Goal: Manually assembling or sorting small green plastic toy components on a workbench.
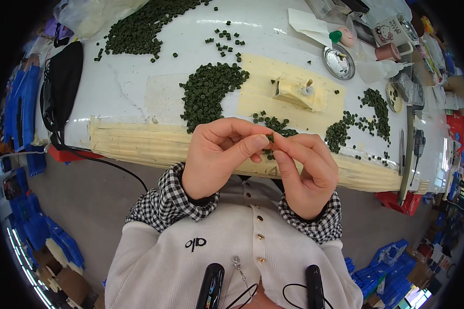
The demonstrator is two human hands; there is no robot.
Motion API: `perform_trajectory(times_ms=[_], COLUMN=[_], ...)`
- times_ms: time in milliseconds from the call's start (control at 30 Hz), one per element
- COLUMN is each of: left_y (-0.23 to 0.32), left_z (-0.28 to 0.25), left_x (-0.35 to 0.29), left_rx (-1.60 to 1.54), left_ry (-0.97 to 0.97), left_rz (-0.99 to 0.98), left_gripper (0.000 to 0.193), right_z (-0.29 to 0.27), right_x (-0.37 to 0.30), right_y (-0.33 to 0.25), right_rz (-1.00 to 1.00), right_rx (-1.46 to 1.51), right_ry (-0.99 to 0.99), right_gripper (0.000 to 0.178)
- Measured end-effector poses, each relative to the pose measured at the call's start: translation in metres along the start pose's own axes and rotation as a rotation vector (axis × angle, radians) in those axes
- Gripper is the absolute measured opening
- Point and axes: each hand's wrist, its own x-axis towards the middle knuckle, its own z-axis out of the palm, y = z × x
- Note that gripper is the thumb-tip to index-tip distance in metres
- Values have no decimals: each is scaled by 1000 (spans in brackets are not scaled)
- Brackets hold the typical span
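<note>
My left hand (219, 154) and my right hand (307, 167) meet at the fingertips over the table's front edge. Between them is a small dark green part (270, 138), mostly hidden by the fingers. The left thumb and forefinger pinch it, and the right fingertips close against it from the other side. Just beyond the hands lies a loose scatter of green parts (276, 123). A larger heap of small round green parts (206, 92) sits past my left hand. Farther on, a small fixture (299, 92) wrapped in cream tape, with a short peg on top, stands on a yellowish taped sheet (258, 69).
A big green pile (139, 31) lies far left beside a plastic bag (95, 15). More green parts (337, 135) spread at right. A round metal lid (339, 62), a mug (392, 32) and tweezers (401, 149) are along the right. A black pouch (64, 82) lies left, its cable (113, 164) hanging down.
</note>
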Motion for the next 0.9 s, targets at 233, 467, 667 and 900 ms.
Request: perform_trajectory(times_ms=[233, 467, 667, 900], left_y=[-3, -4, 0, -4], left_z=[-4, -1, 1, -5], left_x=[3, 4, 0, 2], left_rx=[20, 16, 45, 101], left_ry=[31, 18, -20, -76], left_rz=[98, 151, 185, 248], left_gripper=[15, 14, 17, 19], right_z=[2, 5, 2, 0], right_x=[-1, -4, -3, -3], right_y=[-1, 6, 6, 6], right_rz=[-19, 1, 10, 20], right_rx=[35, 87, 95, 128], right_ry=[-69, -14, -20, -46], right_gripper=[33, 33, 32, 31])
